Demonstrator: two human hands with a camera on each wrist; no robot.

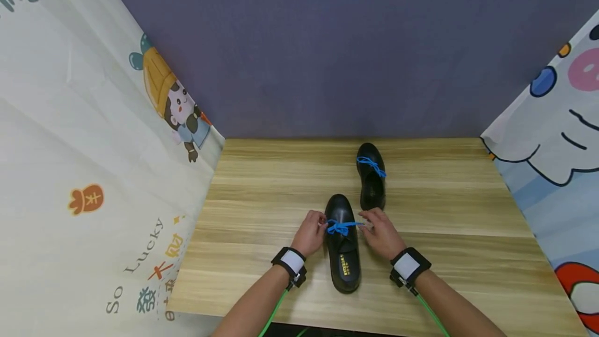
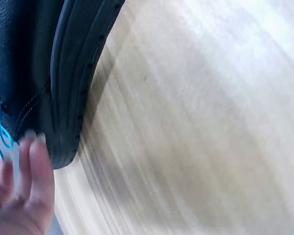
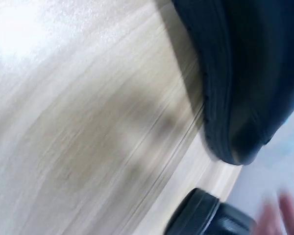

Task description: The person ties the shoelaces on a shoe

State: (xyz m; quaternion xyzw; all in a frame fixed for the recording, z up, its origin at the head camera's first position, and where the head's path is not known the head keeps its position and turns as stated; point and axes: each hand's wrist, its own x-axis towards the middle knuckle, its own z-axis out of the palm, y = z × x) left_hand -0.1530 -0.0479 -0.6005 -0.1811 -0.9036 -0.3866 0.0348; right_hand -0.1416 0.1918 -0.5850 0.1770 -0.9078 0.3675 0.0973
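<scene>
A black leather shoe point(image 1: 339, 207) sits near the middle of the table, toe pointing away from me, a yellow mark on its insole. Its blue shoelace point(image 1: 340, 228) is gathered in a bow-like knot, with a strand drawn out to each side. My left hand point(image 1: 310, 234) pinches the lace at the shoe's left side; the left wrist view shows its fingers point(image 2: 40, 169) beside the blue strands point(image 2: 5, 134). On the other side, my right hand point(image 1: 385, 235) pinches the strand stretched rightward. Its fingers point(image 3: 289, 213) are blurred in the right wrist view.
A second black shoe point(image 1: 368, 150) with a blue lace point(image 1: 372, 164) stands farther back, its heel close to my right hand. The wood-grain table point(image 1: 262, 181) meets a dark blue backdrop point(image 1: 351, 56) behind. Printed cloths point(image 1: 93, 134) hang at both sides. Green cables trail from both wrist straps.
</scene>
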